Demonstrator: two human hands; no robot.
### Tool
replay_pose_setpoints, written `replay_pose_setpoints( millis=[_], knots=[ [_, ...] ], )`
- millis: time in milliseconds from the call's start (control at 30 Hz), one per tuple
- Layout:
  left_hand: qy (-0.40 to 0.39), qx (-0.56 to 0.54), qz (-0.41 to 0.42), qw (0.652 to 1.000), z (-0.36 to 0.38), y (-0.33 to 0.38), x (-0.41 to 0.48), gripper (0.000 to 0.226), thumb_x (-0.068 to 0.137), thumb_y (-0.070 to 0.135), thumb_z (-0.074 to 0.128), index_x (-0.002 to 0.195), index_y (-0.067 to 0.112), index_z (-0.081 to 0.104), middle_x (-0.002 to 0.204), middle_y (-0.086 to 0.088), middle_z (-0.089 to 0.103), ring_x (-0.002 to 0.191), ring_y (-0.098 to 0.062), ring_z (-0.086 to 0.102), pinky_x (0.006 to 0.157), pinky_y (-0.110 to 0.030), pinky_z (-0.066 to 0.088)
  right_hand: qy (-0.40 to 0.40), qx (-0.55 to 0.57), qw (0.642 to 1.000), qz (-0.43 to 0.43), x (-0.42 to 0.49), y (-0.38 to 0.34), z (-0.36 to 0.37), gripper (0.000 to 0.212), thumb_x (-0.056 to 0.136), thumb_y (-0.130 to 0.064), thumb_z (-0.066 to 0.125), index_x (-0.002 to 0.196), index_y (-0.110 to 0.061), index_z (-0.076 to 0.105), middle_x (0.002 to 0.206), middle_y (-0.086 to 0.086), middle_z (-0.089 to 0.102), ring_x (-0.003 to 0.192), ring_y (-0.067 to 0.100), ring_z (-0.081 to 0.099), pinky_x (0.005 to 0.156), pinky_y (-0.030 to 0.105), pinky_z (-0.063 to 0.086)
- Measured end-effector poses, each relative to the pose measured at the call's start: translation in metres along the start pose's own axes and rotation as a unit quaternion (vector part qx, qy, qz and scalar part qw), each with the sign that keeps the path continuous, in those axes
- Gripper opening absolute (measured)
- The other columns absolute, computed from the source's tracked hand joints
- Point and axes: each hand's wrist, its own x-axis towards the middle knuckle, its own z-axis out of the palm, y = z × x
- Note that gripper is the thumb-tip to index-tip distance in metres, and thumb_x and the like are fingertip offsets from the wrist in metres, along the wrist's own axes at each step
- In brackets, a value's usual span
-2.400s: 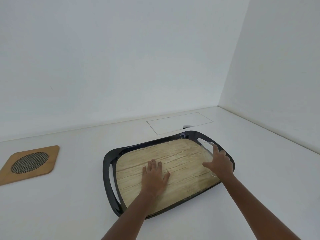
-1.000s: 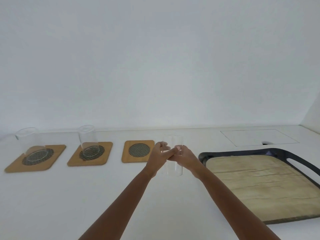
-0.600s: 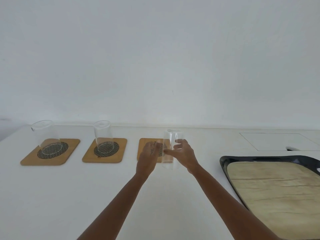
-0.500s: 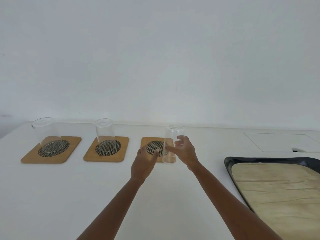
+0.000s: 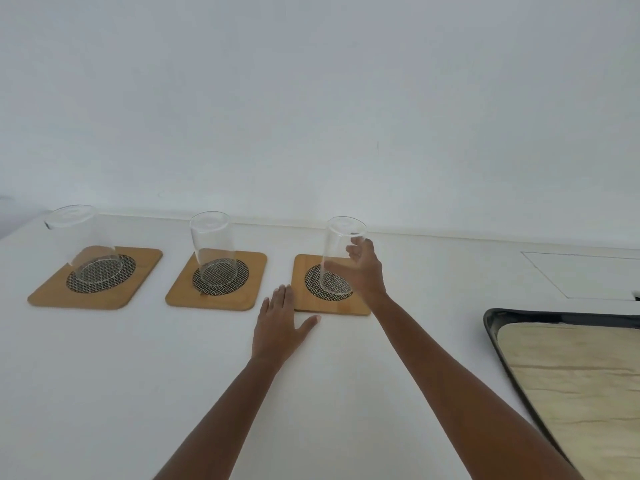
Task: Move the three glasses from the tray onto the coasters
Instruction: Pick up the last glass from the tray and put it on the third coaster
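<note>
Three wooden coasters with dark mesh centres lie in a row on the white counter. A clear glass (image 5: 83,247) stands on the left coaster (image 5: 45,294), and a second glass (image 5: 213,249) on the middle coaster (image 5: 180,296). My right hand (image 5: 365,271) grips the third glass (image 5: 337,258), whose base rests on the mesh of the right coaster (image 5: 303,299). My left hand (image 5: 278,325) lies flat and spread on the counter just in front of that coaster's near left corner. The black tray (image 5: 491,323) with its wood-grain floor holds nothing I can see.
A white wall rises directly behind the coasters. A rectangular panel outline (image 5: 581,275) marks the counter behind the tray. The tray runs off the frame's right edge.
I carried the third glass left from the tray and set it down onto the right coaster. My left hand let go of it and dropped flat onto the counter.
</note>
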Motion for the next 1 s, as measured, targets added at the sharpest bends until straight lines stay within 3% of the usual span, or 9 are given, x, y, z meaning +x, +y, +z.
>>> replay_pose_setpoints(
  millis=[333,533,1000],
  knots=[
    [0.009,0.003,0.017,1.0,0.007,-0.009,0.013,0.122,0.057,0.089,0.0,0.134,-0.001,0.032,0.146,-0.021,0.034,0.139,-0.028,0.025,0.115,-0.038,0.018,0.008,-0.021,1.0,-0.016,0.019,0.014,0.017,0.073,0.065,-0.016,0.079,0.126,-0.009,0.038,0.129,0.013,0.052,0.122,0.021,0.047,0.092,0.024,0.036],
    [0.007,0.005,0.017,1.0,0.006,-0.006,0.014,0.076,0.086,0.052,0.048,0.137,0.0,0.026,0.15,-0.019,0.027,0.142,-0.025,0.018,0.116,-0.035,0.012,0.015,-0.024,0.999,-0.016,0.021,0.021,0.023,0.075,0.064,-0.018,0.08,0.126,-0.011,0.038,0.129,0.013,0.053,0.122,0.021,0.048,0.091,0.023,0.037],
    [0.012,0.009,0.02,1.0,0.009,-0.008,0.015,0.073,0.087,0.05,0.048,0.137,0.001,0.026,0.15,-0.018,0.028,0.142,-0.025,0.018,0.116,-0.035,0.012,0.008,-0.021,0.999,-0.025,0.019,0.024,0.029,0.08,0.067,-0.017,0.079,0.131,-0.01,0.032,0.136,0.015,0.045,0.127,0.023,0.042,0.089,0.021,0.032]
  ],
)
